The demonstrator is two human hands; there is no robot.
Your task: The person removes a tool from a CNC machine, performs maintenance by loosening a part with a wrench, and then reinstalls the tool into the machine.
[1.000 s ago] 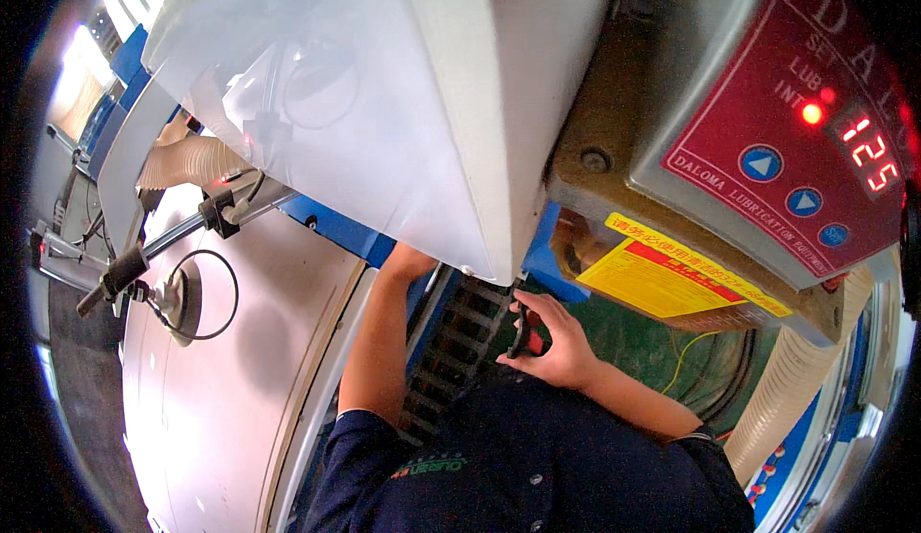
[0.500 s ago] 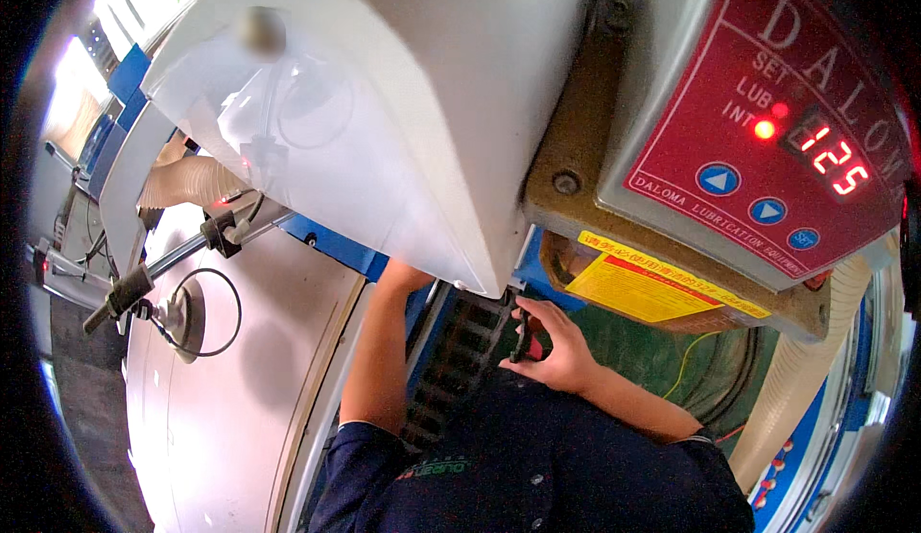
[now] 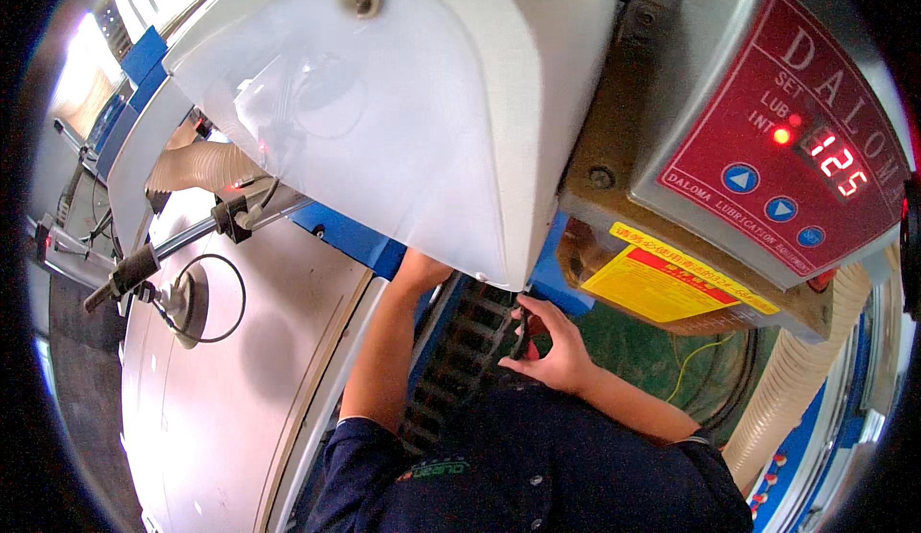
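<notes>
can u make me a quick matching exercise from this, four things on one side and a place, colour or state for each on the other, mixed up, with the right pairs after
Column one
1. left hand
2. right hand
3. control panel
4. label

Column two
A. mostly yellow
B. fingers and thumb around a black and red object
C. partly hidden by the translucent cover
D. dark red

Right pairs
1-C, 2-B, 3-D, 4-A
</notes>
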